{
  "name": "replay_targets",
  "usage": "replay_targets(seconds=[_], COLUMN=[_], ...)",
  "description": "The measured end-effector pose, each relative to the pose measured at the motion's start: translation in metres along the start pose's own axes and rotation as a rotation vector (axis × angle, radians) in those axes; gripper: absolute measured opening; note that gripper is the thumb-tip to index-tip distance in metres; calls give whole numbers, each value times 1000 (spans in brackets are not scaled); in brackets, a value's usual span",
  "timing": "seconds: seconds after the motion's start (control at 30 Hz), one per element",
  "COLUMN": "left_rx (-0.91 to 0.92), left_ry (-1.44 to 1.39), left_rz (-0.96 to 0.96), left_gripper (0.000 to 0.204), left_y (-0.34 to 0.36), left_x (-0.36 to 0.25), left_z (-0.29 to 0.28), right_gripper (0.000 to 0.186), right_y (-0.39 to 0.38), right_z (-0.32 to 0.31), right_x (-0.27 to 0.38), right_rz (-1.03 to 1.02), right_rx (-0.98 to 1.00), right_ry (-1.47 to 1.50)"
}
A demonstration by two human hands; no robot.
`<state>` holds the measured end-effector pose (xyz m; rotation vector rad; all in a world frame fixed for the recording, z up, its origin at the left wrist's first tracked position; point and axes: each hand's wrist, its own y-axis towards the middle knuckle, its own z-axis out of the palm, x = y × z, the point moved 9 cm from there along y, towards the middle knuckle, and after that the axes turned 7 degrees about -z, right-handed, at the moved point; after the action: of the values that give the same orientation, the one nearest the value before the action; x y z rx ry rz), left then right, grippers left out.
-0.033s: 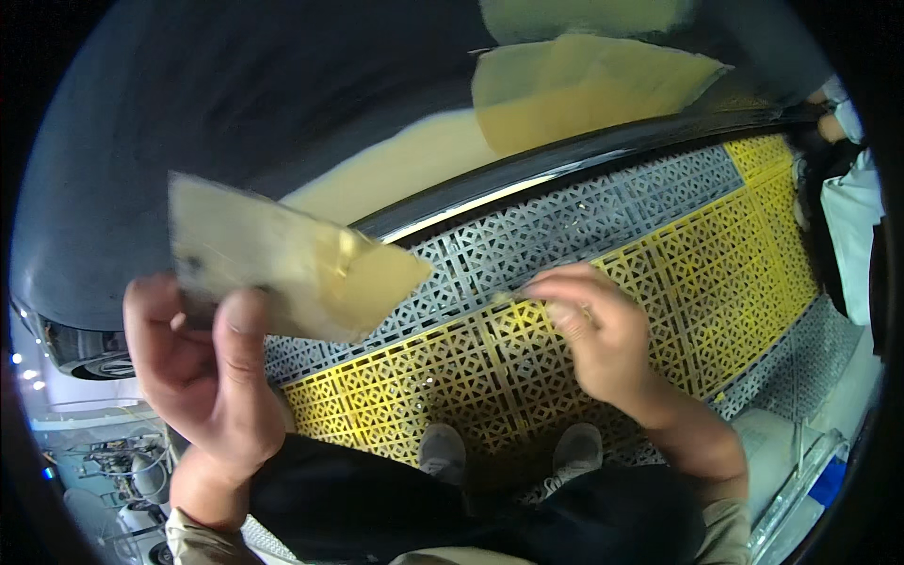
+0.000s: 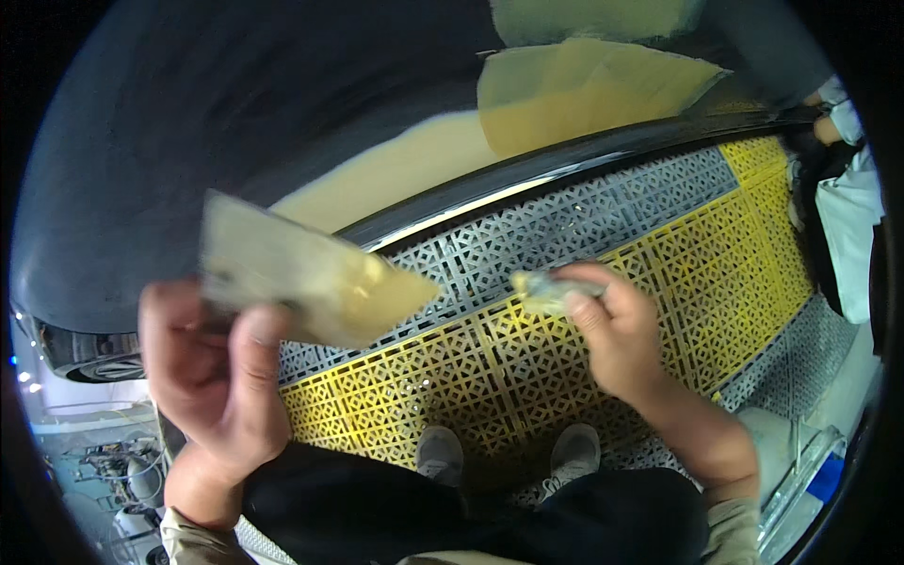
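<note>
My left hand grips a flat, pale putty board by its near left corner, thumb on top. A dollop of yellowish putty lies toward the board's right end. To the right, my right hand pinches a small, putty-smeared spreader, held apart from the board; motion blurs its edges. Beyond both hands curves a dark car body panel. It bears a beige-yellow filler patch with a paler patch above it.
Yellow grid floor tiles and grey ones lie below the car's lower edge. A person in light clothing is at the far right. A clear-sided container stands at lower right, and machinery at lower left.
My right hand has turned, bringing the spreader's smeared face into sight and lifting it slightly. My left hand and the board have shifted a little right and down.
</note>
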<state>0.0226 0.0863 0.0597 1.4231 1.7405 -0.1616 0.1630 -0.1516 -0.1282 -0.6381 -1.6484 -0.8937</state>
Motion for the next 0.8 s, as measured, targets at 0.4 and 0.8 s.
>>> replay_targets(seconds=[0.4,0.8], left_rx=[676,349], left_ry=[-347,21], left_rz=[-65,-401], left_gripper=[17,30], left_y=[-7,-54], left_x=[-4,8], left_z=[100,15], right_gripper=[33,32], right_y=[31,58], right_z=[-16,31], right_x=[13,96], right_rz=[163,-979], right_rx=[-278,-674], right_ry=[172,-772])
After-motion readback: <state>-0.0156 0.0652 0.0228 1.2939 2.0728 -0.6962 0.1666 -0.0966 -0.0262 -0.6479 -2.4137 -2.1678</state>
